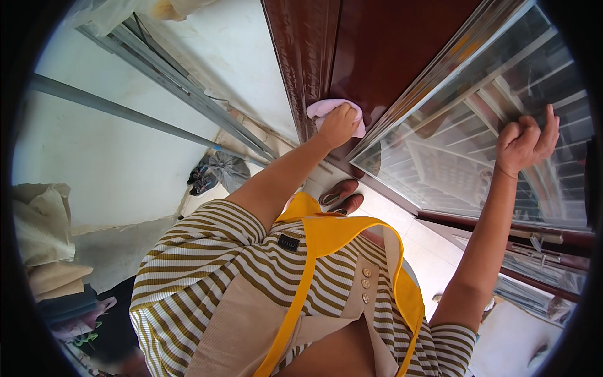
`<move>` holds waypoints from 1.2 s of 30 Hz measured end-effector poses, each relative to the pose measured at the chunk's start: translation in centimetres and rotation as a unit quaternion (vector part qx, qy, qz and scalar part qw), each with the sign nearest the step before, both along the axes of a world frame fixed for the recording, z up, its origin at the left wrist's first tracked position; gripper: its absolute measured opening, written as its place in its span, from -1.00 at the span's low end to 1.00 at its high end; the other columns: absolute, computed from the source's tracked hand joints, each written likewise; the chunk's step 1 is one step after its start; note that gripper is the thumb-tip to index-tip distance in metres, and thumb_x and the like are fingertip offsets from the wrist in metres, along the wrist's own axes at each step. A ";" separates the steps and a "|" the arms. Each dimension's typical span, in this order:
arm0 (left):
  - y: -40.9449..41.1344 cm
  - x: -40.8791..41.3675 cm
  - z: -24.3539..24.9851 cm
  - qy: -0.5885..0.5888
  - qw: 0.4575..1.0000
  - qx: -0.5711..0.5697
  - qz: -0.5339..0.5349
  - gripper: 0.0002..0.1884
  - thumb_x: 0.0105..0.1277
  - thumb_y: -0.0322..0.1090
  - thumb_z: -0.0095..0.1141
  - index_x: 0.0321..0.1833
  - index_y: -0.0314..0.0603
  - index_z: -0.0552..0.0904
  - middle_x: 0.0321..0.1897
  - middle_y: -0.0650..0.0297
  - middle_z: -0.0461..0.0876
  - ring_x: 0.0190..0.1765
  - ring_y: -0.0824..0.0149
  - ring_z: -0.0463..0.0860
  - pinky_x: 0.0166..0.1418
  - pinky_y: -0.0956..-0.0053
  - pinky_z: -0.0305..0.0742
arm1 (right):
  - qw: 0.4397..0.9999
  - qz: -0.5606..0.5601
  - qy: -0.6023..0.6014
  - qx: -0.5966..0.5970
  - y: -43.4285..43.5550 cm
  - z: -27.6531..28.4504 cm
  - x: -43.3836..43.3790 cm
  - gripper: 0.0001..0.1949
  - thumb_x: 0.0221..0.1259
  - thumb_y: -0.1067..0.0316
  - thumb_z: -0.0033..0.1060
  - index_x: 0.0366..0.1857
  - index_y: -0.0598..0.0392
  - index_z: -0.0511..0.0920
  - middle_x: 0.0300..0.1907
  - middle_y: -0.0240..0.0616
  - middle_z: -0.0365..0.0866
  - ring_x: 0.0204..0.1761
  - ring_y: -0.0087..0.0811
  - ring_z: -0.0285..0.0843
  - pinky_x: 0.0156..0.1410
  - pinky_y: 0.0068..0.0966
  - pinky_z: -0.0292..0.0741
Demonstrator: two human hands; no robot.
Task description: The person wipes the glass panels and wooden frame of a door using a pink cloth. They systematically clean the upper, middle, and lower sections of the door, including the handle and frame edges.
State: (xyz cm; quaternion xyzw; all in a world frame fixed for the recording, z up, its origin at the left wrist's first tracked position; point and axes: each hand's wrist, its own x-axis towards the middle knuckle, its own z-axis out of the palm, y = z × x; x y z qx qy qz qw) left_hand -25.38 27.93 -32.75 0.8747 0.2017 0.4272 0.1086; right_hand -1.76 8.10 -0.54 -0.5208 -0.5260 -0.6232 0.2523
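My left hand (340,123) presses a bunched pale pink cloth (325,107) against a glossy dark red door panel (377,56). The cloth lies by the panel's lower end, beside a carved moulding (304,56). My right hand (527,141) is raised in front of a framed glass pane (438,155), with some fingers curled and others extended. It holds nothing, and I cannot tell whether it touches the glass. Reflections of bars and pale frames show in the pane. A yellow-strapped apron (325,235) hangs over my striped shirt.
Long grey metal bars (188,94) lean along the white wall (118,155) at left. Black sneakers (202,181) and a grey plastic bag (229,169) lie on the floor. Brown shoes (339,192) stand below me. Stacked cloths (44,226) and a metal door handle (537,235) flank me.
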 end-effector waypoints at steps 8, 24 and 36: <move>-0.6 -1.3 4.9 -0.042 0.995 -0.095 -0.007 -0.79 0.33 -0.29 0.19 -0.23 -0.32 0.53 -0.19 -0.05 0.53 -0.15 -0.15 0.57 -0.06 0.12 0.48 | 0.999 -0.009 0.051 0.001 -0.1 -0.6 0.4 -0.90 -0.01 0.43 0.12 -0.45 -0.13 0.57 0.30 -0.37 0.54 0.31 -0.18 0.46 0.37 -0.23 0.33; -2.1 4.6 12.0 -0.192 0.977 0.065 -0.059 -0.77 0.22 -0.39 0.28 -0.16 -0.36 0.57 -0.23 -0.02 0.58 -0.20 -0.10 0.56 -0.11 0.12 0.47 | 0.999 -0.014 0.029 0.013 -0.2 -0.9 0.8 -0.90 0.02 0.42 0.10 -0.43 -0.10 0.59 0.27 -0.35 0.58 0.32 -0.24 0.47 0.41 -0.28 0.31; -2.5 2.2 -2.0 0.002 0.996 -0.055 -0.076 -0.79 0.22 -0.33 0.25 -0.11 -0.19 0.63 -0.18 0.09 0.63 -0.16 -0.06 0.62 -0.08 0.11 0.54 | 0.998 -0.029 0.047 0.005 0.0 -1.2 1.2 -0.89 -0.04 0.38 0.12 -0.46 -0.19 0.57 0.29 -0.43 0.54 0.33 -0.28 0.40 0.41 -0.29 0.24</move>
